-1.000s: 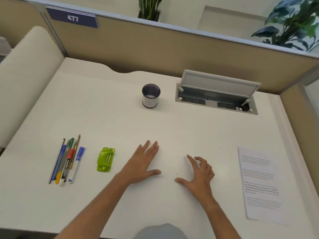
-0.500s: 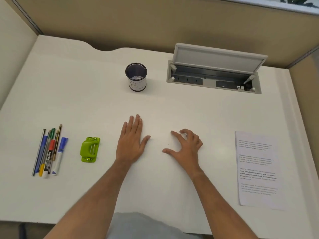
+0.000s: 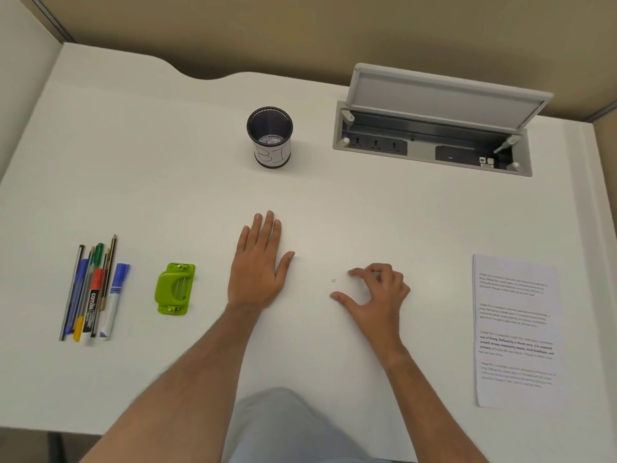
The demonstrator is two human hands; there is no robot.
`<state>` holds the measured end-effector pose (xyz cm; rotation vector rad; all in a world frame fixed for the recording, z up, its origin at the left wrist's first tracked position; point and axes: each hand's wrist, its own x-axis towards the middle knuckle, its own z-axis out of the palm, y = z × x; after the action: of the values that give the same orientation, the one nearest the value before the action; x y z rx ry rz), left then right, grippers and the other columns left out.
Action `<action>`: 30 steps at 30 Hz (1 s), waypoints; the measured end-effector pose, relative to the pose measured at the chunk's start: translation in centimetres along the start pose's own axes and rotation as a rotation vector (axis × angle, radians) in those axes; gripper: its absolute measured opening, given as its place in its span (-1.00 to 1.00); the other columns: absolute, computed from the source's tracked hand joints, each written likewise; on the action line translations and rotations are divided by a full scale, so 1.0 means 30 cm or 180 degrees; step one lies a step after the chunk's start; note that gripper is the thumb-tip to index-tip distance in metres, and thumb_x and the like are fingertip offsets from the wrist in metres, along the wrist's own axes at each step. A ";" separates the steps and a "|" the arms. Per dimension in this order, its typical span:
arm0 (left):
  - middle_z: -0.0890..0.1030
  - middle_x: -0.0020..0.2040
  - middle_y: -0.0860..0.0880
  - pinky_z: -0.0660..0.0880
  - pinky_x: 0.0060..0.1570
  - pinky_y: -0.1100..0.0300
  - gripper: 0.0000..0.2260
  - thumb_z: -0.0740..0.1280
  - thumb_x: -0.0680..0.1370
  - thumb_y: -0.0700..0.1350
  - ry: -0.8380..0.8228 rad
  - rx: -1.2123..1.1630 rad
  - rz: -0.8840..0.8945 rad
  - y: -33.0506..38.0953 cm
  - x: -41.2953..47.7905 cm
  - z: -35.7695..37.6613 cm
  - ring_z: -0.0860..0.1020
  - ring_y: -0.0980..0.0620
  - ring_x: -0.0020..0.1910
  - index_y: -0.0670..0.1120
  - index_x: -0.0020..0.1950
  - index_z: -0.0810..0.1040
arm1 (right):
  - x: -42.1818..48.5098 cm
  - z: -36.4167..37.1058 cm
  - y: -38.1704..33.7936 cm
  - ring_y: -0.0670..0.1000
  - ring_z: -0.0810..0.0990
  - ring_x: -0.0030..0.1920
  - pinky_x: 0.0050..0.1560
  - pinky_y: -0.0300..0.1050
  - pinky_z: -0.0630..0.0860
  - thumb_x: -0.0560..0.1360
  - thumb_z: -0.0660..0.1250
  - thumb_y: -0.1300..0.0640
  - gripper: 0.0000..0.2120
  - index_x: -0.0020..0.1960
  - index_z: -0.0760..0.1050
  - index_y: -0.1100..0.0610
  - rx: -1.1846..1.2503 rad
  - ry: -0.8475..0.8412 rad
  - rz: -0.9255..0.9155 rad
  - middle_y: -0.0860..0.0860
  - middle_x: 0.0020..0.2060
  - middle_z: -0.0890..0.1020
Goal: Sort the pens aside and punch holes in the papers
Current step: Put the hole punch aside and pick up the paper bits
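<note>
Several pens and markers (image 3: 91, 292) lie side by side at the left of the white desk (image 3: 167, 182). A green hole punch (image 3: 174, 289) sits just right of them. A printed stack of papers (image 3: 516, 330) lies at the right. My left hand (image 3: 258, 262) rests flat on the desk, fingers together, holding nothing. My right hand (image 3: 375, 294) rests on the desk with fingers curled and thumb out, empty. A tiny paper dot (image 3: 333, 281) lies between its thumb and forefinger.
A black mesh pen cup (image 3: 270, 138) with a white label stands at the back centre. An open power-socket box (image 3: 434, 135) with its lid raised is set into the desk at the back right. Beige partition walls (image 3: 300, 35) enclose the desk.
The view has tilted down and closer to the desk. My left hand's fingers have closed together; my right hand's fingers have curled in more. Objects have not moved.
</note>
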<state>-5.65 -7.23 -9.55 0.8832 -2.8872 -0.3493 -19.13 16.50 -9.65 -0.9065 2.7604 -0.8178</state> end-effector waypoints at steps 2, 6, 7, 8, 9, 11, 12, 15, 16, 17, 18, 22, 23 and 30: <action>0.11 0.79 -0.09 0.13 0.73 -0.15 -0.39 0.00 0.77 0.18 0.0015 0.0012 -0.0005 0.000 0.001 0.002 0.05 -0.12 0.78 -0.11 0.76 0.12 | 0.021 0.015 -0.027 -0.09 0.42 0.12 0.23 -0.08 0.19 0.35 0.52 -0.42 -0.56 0.10 0.60 -0.23 0.0060 0.0044 0.0080 -0.22 0.10 0.41; 0.13 0.79 -0.09 0.14 0.73 -0.15 -0.40 0.02 0.77 0.16 0.0020 -0.0017 -0.0033 0.004 0.001 -0.003 0.07 -0.12 0.78 -0.12 0.75 0.15 | 0.053 0.030 -0.063 -0.10 0.45 0.06 0.16 -0.06 0.23 0.38 0.57 -0.30 -0.68 0.03 0.62 -0.19 0.0173 0.0139 0.0198 -0.30 0.01 0.40; 0.13 0.79 -0.09 0.14 0.73 -0.14 -0.40 0.02 0.77 0.16 0.0019 -0.0030 -0.0038 0.006 0.001 -0.005 0.07 -0.12 0.78 -0.11 0.75 0.15 | 0.050 0.031 -0.063 -0.10 0.47 0.05 0.17 -0.06 0.24 0.39 0.58 -0.27 -0.70 0.02 0.63 -0.17 0.0201 0.0182 0.0193 -0.30 -0.01 0.42; 0.13 0.79 -0.09 0.14 0.73 -0.14 -0.40 0.02 0.77 0.16 0.0018 -0.0044 -0.0041 0.008 0.001 -0.007 0.07 -0.12 0.78 -0.11 0.75 0.15 | 0.041 0.033 -0.063 -0.09 0.49 0.04 0.17 -0.04 0.26 0.40 0.59 -0.24 -0.72 0.01 0.63 -0.16 0.0238 0.0230 0.0185 -0.27 -0.02 0.46; 0.13 0.79 -0.09 0.14 0.73 -0.14 -0.40 0.02 0.77 0.16 0.0018 -0.0049 -0.0042 0.008 0.001 -0.010 0.07 -0.12 0.78 -0.11 0.75 0.15 | 0.027 0.036 -0.062 -0.07 0.51 0.02 0.18 -0.02 0.29 0.41 0.59 -0.22 -0.73 0.00 0.64 -0.14 0.0265 0.0287 0.0179 -0.25 -0.03 0.50; 0.14 0.78 -0.09 0.15 0.72 -0.15 -0.40 0.03 0.77 0.16 0.0021 -0.0040 -0.0041 0.008 0.000 -0.012 0.08 -0.12 0.78 -0.11 0.75 0.16 | -0.014 0.046 -0.068 -0.05 0.53 -0.01 0.17 0.04 0.34 0.44 0.58 -0.20 -0.77 -0.01 0.66 -0.12 0.0234 0.0414 0.0192 -0.21 -0.05 0.52; 0.14 0.78 -0.09 0.15 0.72 -0.15 -0.40 0.03 0.77 0.16 0.0023 -0.0036 -0.0042 0.008 0.000 -0.012 0.08 -0.12 0.78 -0.11 0.75 0.16 | -0.040 0.055 -0.074 -0.04 0.53 -0.02 0.16 0.06 0.36 0.46 0.57 -0.19 -0.78 0.01 0.68 -0.12 0.0188 0.0472 0.0197 -0.19 -0.05 0.53; 0.14 0.78 -0.09 0.15 0.72 -0.15 -0.40 0.04 0.77 0.15 0.0031 -0.0025 -0.0057 0.008 -0.001 -0.013 0.08 -0.12 0.78 -0.12 0.75 0.16 | -0.115 0.090 -0.096 -0.01 0.52 0.00 0.13 0.06 0.37 0.52 0.53 -0.17 -0.76 0.14 0.73 -0.11 0.0005 0.0614 0.0155 -0.16 0.01 0.54; 0.14 0.78 -0.09 0.15 0.72 -0.15 -0.40 0.05 0.77 0.15 0.0031 -0.0022 -0.0062 0.009 -0.001 -0.012 0.08 -0.12 0.78 -0.12 0.75 0.16 | -0.130 0.101 -0.102 0.00 0.51 0.01 0.13 0.03 0.36 0.55 0.51 -0.16 -0.73 0.20 0.73 -0.11 -0.0061 0.0638 0.0145 -0.14 0.03 0.55; 0.14 0.78 -0.09 0.15 0.72 -0.15 -0.40 0.05 0.77 0.14 0.0033 -0.0020 -0.0065 0.009 0.000 -0.012 0.08 -0.12 0.78 -0.12 0.75 0.16 | -0.136 0.108 -0.108 0.00 0.51 0.02 0.12 0.01 0.35 0.57 0.49 -0.16 -0.71 0.24 0.72 -0.11 -0.0120 0.0645 0.0134 -0.13 0.05 0.55; 0.14 0.78 -0.09 0.15 0.72 -0.15 -0.41 0.06 0.77 0.14 0.0033 -0.0022 -0.0068 0.010 0.001 -0.013 0.08 -0.12 0.78 -0.12 0.75 0.16 | -0.134 0.113 -0.113 0.01 0.50 0.02 0.11 0.00 0.34 0.58 0.48 -0.16 -0.70 0.27 0.71 -0.11 -0.0166 0.0634 0.0116 -0.11 0.06 0.55; 0.13 0.79 -0.08 0.15 0.73 -0.14 -0.40 0.05 0.77 0.14 0.0014 -0.0006 -0.0076 0.008 0.001 -0.011 0.07 -0.11 0.78 -0.11 0.75 0.14 | -0.100 0.115 -0.127 0.03 0.50 0.03 0.11 0.00 0.33 0.62 0.43 -0.15 -0.69 0.31 0.69 -0.09 -0.0292 0.0517 -0.0049 -0.07 0.08 0.54; 0.13 0.79 -0.08 0.14 0.73 -0.14 -0.40 0.04 0.77 0.14 0.0015 -0.0009 -0.0075 0.008 -0.001 -0.011 0.07 -0.11 0.78 -0.10 0.75 0.14 | -0.097 0.114 -0.126 0.03 0.50 0.03 0.12 -0.02 0.33 0.62 0.43 -0.14 -0.70 0.31 0.70 -0.09 -0.0255 0.0533 -0.0059 -0.07 0.08 0.53; 0.13 0.79 -0.07 0.14 0.73 -0.14 -0.41 0.04 0.77 0.13 0.0081 -0.0063 -0.0068 0.002 0.000 -0.005 0.07 -0.10 0.78 -0.10 0.75 0.15 | -0.102 0.104 -0.122 0.00 0.50 -0.01 0.12 -0.03 0.36 0.59 0.49 -0.05 -0.76 0.23 0.73 -0.05 0.0053 0.0789 0.0181 -0.11 0.05 0.51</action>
<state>-5.68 -7.20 -9.40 0.9091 -2.8480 -0.3650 -13.90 14.37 -10.51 -0.7666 2.9670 -1.0040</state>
